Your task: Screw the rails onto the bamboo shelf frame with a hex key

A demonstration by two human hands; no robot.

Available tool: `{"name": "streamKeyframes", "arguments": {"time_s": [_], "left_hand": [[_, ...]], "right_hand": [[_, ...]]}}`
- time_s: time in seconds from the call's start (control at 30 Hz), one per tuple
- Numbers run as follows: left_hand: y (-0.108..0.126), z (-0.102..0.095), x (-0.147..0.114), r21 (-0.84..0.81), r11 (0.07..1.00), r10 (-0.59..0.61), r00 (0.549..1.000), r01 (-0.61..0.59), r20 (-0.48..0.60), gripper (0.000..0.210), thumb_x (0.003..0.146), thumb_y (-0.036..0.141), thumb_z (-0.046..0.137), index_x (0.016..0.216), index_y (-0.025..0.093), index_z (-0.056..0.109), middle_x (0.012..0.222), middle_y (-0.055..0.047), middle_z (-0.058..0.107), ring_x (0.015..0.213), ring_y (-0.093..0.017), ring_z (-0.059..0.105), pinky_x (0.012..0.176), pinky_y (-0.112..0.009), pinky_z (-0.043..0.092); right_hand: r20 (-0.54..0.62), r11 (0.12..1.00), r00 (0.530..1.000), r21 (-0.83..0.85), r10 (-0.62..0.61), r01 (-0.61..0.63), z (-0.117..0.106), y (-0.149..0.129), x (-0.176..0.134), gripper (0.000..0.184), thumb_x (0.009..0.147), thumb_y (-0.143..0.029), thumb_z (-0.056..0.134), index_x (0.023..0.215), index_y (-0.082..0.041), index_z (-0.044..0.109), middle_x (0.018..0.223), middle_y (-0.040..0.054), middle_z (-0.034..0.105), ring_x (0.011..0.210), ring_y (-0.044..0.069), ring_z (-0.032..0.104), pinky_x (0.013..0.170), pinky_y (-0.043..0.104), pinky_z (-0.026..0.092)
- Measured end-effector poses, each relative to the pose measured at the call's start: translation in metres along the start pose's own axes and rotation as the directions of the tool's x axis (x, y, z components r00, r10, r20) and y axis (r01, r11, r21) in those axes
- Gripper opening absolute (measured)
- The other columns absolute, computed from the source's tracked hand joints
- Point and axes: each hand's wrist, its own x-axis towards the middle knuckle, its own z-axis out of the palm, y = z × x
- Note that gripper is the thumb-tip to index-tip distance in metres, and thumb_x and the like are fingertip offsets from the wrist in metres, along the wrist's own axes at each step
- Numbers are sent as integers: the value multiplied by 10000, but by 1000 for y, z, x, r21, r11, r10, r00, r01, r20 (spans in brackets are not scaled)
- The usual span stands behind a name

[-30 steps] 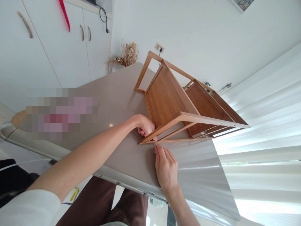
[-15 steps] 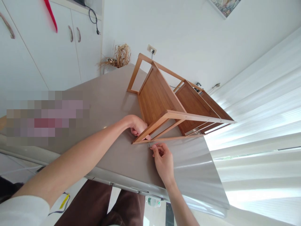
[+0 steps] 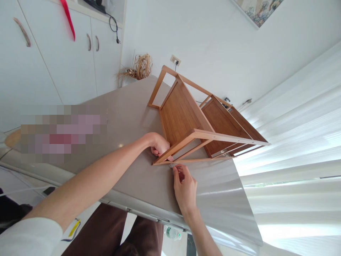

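A wooden shelf rack (image 3: 183, 106) lies on its side on the grey tabletop, its slanted side frame facing me. My left hand (image 3: 160, 145) reaches behind the near corner of that frame. Its fingers are curled against the wood, and one fingertip shows between the bars; the rest is partly hidden. In front of the same bottom rail, my right hand (image 3: 185, 183) pinches a small thin metal piece (image 3: 171, 166) between thumb and fingers. The metal piece points at the rail; whether it is a screw or a key is too small to tell.
The grey table (image 3: 128, 106) has its near edge by my legs. Dried plants (image 3: 144, 66) stand at the far corner, near a wall socket (image 3: 175, 60). White curtains (image 3: 295, 149) hang at the right. A blurred-out patch covers something on the table's left. Below lies a plastic bottle (image 3: 172, 233).
The view has shifted slightly, so everything sits a little lower and to the right. My right hand has turned slightly at the rail; the left hand keeps its place on the rack.
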Motion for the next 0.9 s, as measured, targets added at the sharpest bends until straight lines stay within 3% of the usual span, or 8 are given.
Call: {"name": "streamKeyframes", "arguments": {"time_s": [0.1, 0.23, 0.37, 0.47, 0.6, 0.73, 0.8, 0.9], "left_hand": [[-1, 0, 1, -8, 1000, 3, 1000, -3, -3, 545, 615, 655, 789, 505, 181, 544, 440, 30, 392, 396, -79, 306, 392, -227, 222], [-2, -1, 2, -18, 1000, 4, 1000, -4, 1, 549, 612, 657, 795, 512, 182, 537, 465, 22, 429, 402, -77, 308, 391, -232, 221], [-2, -1, 2, -22, 1000, 3, 1000, -3, 11, 572, 608, 642, 807, 498, 195, 466, 436, 34, 404, 393, -79, 315, 389, -231, 231], [-3, -2, 3, -25, 1000, 0, 1000, 0, 11, 572, 608, 632, 812, 499, 196, 458, 432, 36, 406, 388, -76, 314, 388, -231, 226], [-3, -1, 3, -31, 1000, 2, 1000, -2, 13, 558, 625, 629, 805, 508, 196, 473, 404, 45, 370, 385, -76, 305, 393, -227, 227], [-1, 0, 1, -23, 1000, 1, 1000, -1, 18, 550, 652, 669, 769, 533, 194, 519, 404, 42, 368, 380, -80, 295, 386, -232, 204], [0, 0, 0, -13, 1000, -3, 1000, 4, 19, 549, 661, 690, 752, 557, 191, 548, 411, 41, 377, 379, -82, 298, 384, -234, 201], [0, 0, -1, 4, 1000, -3, 1000, 2, 18, 549, 655, 703, 749, 577, 189, 573, 402, 45, 369, 379, -87, 309, 392, -232, 219]], "right_hand": [[-18, 982, 990, -128, -139, 136, 0, 0, 0, 253, 1055, -358, 456, 951, -220, 641, 801, 6, 733, 597, 133, 645, 590, 231, 453], [25, 849, 920, -374, -392, 372, 1, -2, -1, 282, 1077, -223, 402, 909, -207, 628, 745, 25, 692, 629, 156, 633, 642, 265, 438], [38, 795, 897, -447, -441, 410, 4, -4, -2, 288, 1074, -186, 401, 885, -203, 618, 718, 28, 672, 634, 164, 626, 678, 282, 440], [8, 875, 942, -367, -336, 315, 5, -4, -3, 273, 1074, -246, 419, 900, -209, 626, 734, 26, 686, 643, 166, 634, 664, 275, 441], [6, 997, 1000, -75, -19, 19, 2, -5, 3, 235, 1037, -380, 493, 939, -226, 641, 815, 17, 736, 640, 152, 651, 624, 248, 461], [121, 932, 961, 239, 250, -272, -3, -4, 11, 300, 965, -496, 568, 890, -213, 634, 838, 42, 757, 567, 150, 631, 538, 245, 479], [165, 890, 944, 320, 285, -324, -4, -2, 11, 325, 944, -519, 582, 877, -204, 625, 843, 59, 756, 548, 150, 618, 510, 246, 482], [130, 896, 953, 325, 274, -302, -3, 1, 5, 323, 949, -522, 577, 878, -209, 614, 810, 47, 745, 567, 151, 627, 548, 247, 496]]}}
